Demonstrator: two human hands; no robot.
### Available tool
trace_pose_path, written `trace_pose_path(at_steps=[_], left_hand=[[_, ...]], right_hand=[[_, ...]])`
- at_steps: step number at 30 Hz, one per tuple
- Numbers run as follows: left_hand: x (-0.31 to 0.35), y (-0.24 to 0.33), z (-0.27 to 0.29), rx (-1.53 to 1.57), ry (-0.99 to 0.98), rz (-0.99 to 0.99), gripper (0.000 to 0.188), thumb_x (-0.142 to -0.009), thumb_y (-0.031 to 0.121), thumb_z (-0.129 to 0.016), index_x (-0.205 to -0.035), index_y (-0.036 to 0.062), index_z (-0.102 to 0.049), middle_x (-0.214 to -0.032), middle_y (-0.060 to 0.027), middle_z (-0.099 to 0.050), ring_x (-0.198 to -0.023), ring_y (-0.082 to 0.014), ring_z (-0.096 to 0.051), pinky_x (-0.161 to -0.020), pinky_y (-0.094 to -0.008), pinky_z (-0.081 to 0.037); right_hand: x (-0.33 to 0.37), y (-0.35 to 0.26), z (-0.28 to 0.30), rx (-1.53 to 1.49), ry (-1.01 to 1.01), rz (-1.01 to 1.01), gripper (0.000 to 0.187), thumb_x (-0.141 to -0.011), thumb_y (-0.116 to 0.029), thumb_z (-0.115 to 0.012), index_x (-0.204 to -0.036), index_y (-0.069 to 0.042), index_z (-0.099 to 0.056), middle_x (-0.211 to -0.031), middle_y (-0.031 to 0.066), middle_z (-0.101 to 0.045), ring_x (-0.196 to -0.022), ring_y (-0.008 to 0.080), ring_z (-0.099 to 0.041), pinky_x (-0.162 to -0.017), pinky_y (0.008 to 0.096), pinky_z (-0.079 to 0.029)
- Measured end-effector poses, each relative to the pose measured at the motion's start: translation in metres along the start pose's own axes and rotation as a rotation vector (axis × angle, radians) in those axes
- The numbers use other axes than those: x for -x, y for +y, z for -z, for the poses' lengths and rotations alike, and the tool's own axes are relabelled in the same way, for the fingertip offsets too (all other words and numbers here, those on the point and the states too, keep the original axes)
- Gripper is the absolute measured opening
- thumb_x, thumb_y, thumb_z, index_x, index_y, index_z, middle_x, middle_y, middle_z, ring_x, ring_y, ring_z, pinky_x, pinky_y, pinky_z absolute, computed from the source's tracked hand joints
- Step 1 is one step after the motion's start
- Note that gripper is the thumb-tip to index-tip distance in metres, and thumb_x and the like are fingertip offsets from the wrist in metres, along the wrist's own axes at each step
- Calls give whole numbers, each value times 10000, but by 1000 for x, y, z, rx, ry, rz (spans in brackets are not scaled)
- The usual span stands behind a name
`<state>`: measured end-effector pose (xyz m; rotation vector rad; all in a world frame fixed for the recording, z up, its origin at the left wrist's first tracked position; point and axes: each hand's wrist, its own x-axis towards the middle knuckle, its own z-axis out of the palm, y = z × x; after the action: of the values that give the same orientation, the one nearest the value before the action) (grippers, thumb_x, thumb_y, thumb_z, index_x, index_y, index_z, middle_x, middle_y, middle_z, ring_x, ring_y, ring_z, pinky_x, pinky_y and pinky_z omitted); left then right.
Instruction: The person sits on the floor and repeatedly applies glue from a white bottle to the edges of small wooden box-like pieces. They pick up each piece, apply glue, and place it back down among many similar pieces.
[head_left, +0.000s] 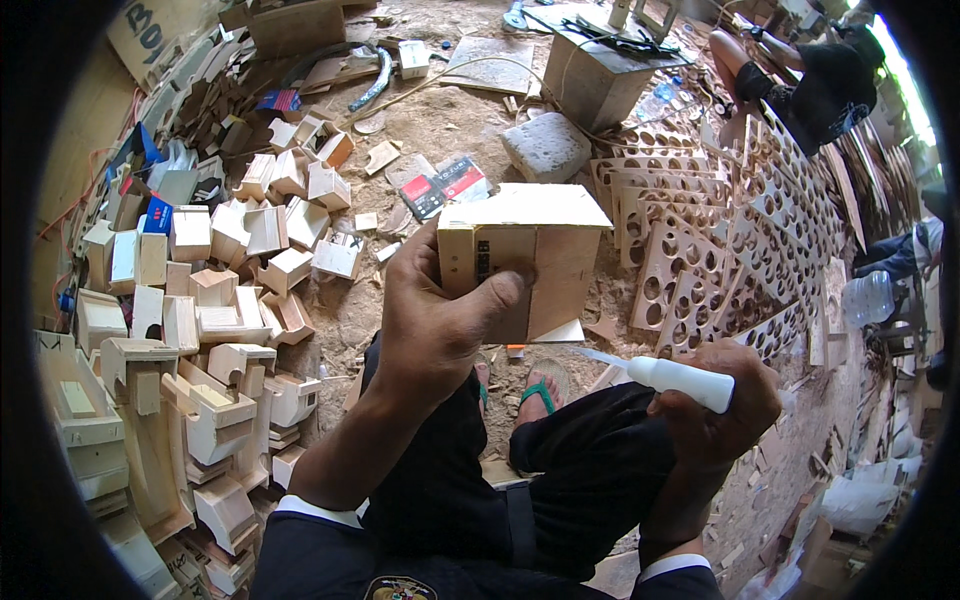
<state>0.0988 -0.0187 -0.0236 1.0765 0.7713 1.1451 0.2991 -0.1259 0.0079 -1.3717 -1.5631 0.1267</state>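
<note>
My left hand (435, 310) grips a small wooden box (565, 262) from its left side, thumb across the near face, holding it up above my knees. The box has a pale top panel and dark printed marks on one face. In my right hand (722, 405) is a white glue bottle (682, 382), lying on its side with its thin clear nozzle pointing left. The nozzle tip is close to the lower edge of the box, by a pale corner that sticks out; whether they touch I cannot tell. Fingers of the right hand wrap the bottle's far end.
Many small wooden box pieces (215, 320) are heaped at the left. Perforated wooden sheets (690, 235) lean in rows at the right. A grey stone block (546, 146) and red-and-black packets (440, 185) lie ahead. Another person (815, 85) sits at the far right, near a clear plastic bottle (867, 298).
</note>
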Motion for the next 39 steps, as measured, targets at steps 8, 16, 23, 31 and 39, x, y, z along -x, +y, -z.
trace_pose_path(at_steps=[8,16,23,31,39], left_hand=[[-1,0,-2,-10,-10,24,275,-868,70,-633,-1110,-40,-561,-956,-115,-660,-862,-151,-655,-790,-286,-530],[-6,4,1,-70,-68,98,237,-887,90,-626,-1081,-43,-589,-945,-112,-671,-853,-131,-644,-787,-272,-518],[-10,4,5,-93,-62,101,229,-886,87,-621,-1066,-53,-595,-936,-110,-672,-827,-129,-644,-768,-271,-523],[-10,1,1,87,-115,206,255,-878,92,-629,-1073,-62,-575,-945,-131,-668,-828,-136,-648,-774,-276,-535],[-4,5,-10,-188,-177,70,358,-774,-26,-699,-1094,-63,-543,-984,-143,-663,-881,-176,-672,-785,-298,-558]], right_hand=[[11,9,0,-21,183,-33,478,-821,-402,-708,-864,23,-495,-686,103,-539,-446,147,-565,-372,244,-470],[15,8,0,-138,301,-115,504,-814,-385,-719,-886,39,-456,-758,113,-513,-436,154,-557,-348,262,-486],[13,13,3,-41,250,-57,545,-814,-440,-708,-872,47,-469,-722,102,-519,-446,151,-566,-359,255,-480],[14,3,5,-92,341,-154,407,-737,-341,-801,-844,-8,-593,-706,106,-655,-627,173,-627,-583,270,-492],[10,0,2,-115,345,-127,414,-737,-340,-812,-855,-10,-591,-715,104,-662,-656,177,-644,-604,291,-514]])
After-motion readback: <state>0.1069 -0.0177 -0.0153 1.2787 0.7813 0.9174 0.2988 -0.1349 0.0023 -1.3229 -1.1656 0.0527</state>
